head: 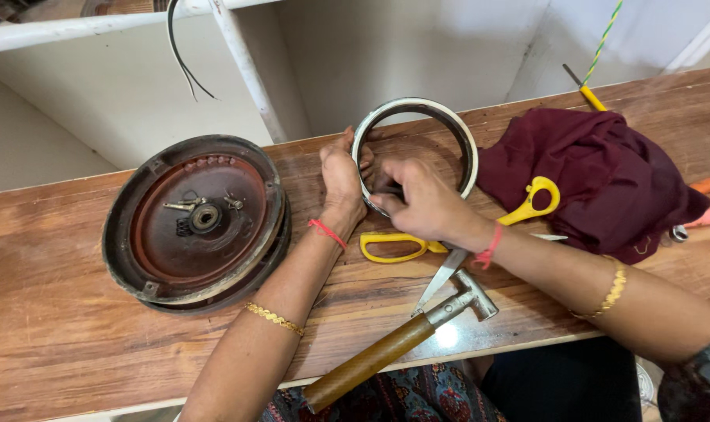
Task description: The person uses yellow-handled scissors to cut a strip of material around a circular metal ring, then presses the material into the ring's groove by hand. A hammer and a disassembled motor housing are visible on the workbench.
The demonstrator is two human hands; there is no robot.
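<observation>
Round grey metal ring [414, 148], upper centre, pinched by left hand [342, 181] and right hand [423, 205]; sharp rim could nick curled fingertips.

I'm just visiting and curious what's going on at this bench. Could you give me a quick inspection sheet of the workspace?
Surface: wooden bench, worn, with a glossy patch near the front edge.
Job's things: metal ring standing on the bench, held by both hands.
Clutter: round rusty drum, yellow-handled scissors, wooden-handled hammer, maroon cloth.
Grippers: left hand grips the ring's left rim; right hand pinches its lower rim.
Cables: black wire hanging behind; green-yellow twisted cord.
Surroundings: white shelf frame behind the bench.
</observation>
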